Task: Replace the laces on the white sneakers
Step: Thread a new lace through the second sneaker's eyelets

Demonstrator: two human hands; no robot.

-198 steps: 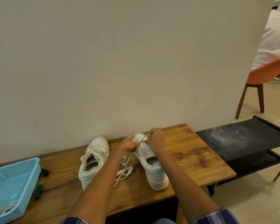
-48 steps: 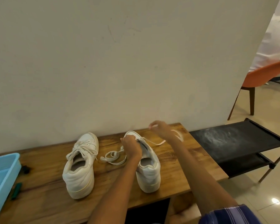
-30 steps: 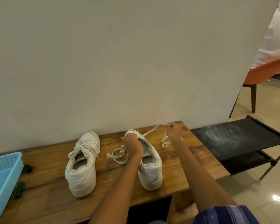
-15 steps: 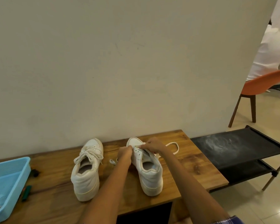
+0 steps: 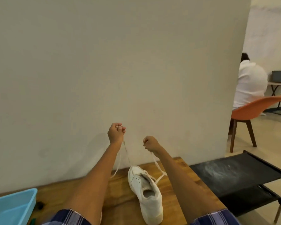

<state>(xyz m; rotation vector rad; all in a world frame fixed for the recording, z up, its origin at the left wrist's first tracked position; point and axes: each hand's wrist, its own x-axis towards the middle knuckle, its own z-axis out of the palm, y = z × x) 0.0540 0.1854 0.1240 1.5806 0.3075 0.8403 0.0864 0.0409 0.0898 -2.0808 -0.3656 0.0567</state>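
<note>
Hands point(image 5: 115, 133) now raised, lace point(image 5: 127, 155) pulled up taut from sneaker point(image 5: 145, 192)

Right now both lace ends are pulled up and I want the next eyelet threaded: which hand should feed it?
Probably the right hand: it holds its lace end lower and nearer the sneaker. The left hand is raised higher, though either could likely serve.

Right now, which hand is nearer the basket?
Left. The left hand is raised, gripping a lace end, on the blue basket's side. The right hand, gripping the other end, is farther away, beyond the sneaker.
</note>
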